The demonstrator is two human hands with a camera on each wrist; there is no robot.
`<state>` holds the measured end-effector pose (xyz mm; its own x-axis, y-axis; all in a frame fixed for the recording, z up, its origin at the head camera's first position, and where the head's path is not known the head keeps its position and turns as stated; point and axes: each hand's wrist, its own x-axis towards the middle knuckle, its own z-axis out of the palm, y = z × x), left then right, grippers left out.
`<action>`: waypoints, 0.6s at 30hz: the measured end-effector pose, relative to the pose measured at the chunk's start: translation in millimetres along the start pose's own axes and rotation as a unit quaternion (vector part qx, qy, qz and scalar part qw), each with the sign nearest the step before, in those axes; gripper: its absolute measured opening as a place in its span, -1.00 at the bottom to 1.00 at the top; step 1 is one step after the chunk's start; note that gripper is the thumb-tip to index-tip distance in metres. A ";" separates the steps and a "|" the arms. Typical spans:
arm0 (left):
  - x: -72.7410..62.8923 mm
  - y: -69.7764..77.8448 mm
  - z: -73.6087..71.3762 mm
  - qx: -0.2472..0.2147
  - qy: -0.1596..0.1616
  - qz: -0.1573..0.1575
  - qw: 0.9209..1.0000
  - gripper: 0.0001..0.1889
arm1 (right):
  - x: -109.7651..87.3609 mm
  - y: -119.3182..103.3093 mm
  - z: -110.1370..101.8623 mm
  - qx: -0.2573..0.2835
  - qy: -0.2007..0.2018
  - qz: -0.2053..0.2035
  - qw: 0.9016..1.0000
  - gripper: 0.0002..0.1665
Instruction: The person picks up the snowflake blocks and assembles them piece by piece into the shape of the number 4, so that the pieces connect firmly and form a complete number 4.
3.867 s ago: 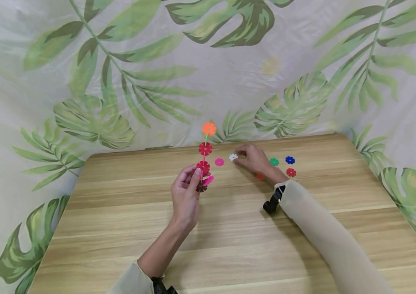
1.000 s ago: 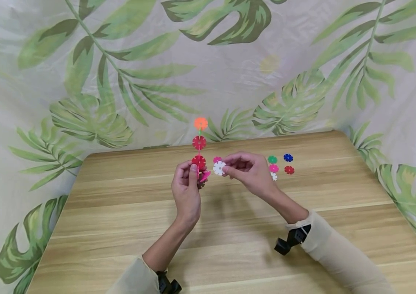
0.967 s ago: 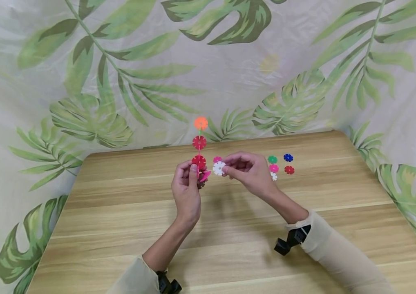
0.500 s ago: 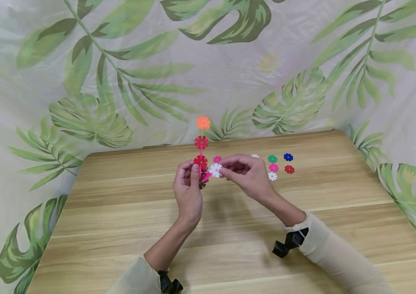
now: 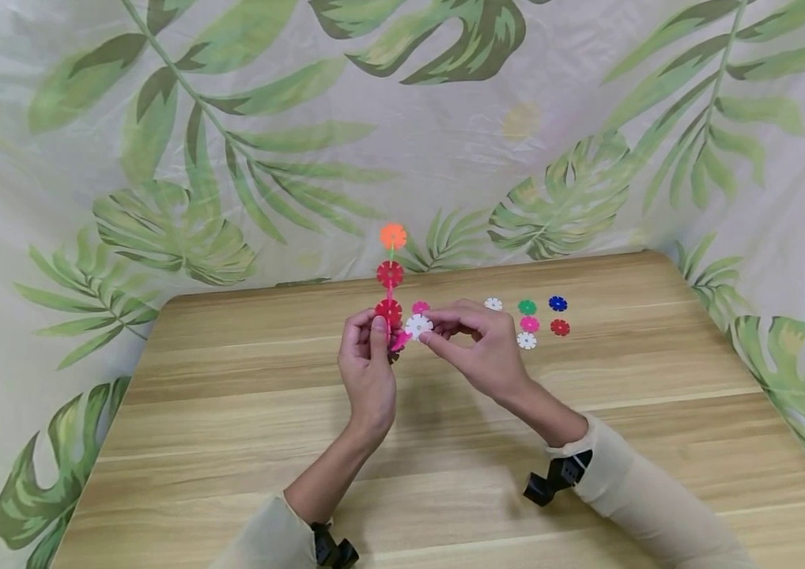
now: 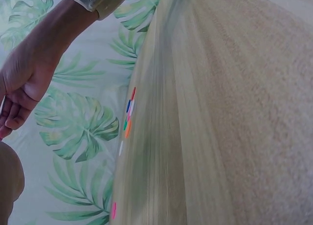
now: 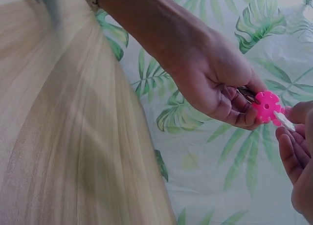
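Observation:
My left hand (image 5: 367,375) grips an upright chain of notched plastic discs near its lower end. From the top, the chain has an orange disc (image 5: 393,236), a green one seen edge-on, then red discs (image 5: 390,273) joined by pink ones. Lower down, a pink disc (image 7: 265,106) juts out towards my right hand, and a dark disc is partly hidden by my fingers. My right hand (image 5: 488,352) pinches a white notched disc (image 5: 417,326) between thumb and fingers. Its edge meets the pink disc; how deeply the notches engage, I cannot tell.
Loose discs lie on the wooden table (image 5: 267,395): a pink one (image 5: 420,307) behind the hands, and white (image 5: 493,303), green (image 5: 527,307), blue (image 5: 557,303) and red (image 5: 560,327) ones at right. An orange disc (image 6: 128,128) shows in the left wrist view. Leaf-patterned cloth hangs behind.
My right hand has lifted the white disc off the table and brought it left, against the chain's pink disc. In the last second its fingers shifted slightly on the disc. My left hand keeps its grip.

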<state>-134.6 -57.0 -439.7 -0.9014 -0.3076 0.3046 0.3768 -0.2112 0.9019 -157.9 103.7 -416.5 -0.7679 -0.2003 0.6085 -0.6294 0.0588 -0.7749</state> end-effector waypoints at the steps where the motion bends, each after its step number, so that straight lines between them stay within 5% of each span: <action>1: -0.1 -0.2 0.3 0.001 0.001 0.001 1.000 -0.77 | -0.3 0.2 0.3 -0.006 0.003 -0.008 1.000 -0.71; 18: -2.3 -3.3 6.9 0.001 0.005 0.011 1.000 -0.74 | 0.2 2.6 5.2 -0.093 0.040 -0.084 0.991 -0.68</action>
<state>-135.2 -49.2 -441.2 -0.8905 -0.3217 0.3218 0.3968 -0.2030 0.8952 -159.1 98.6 -419.3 -0.6527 -0.1439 0.7438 -0.7545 0.2128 -0.6209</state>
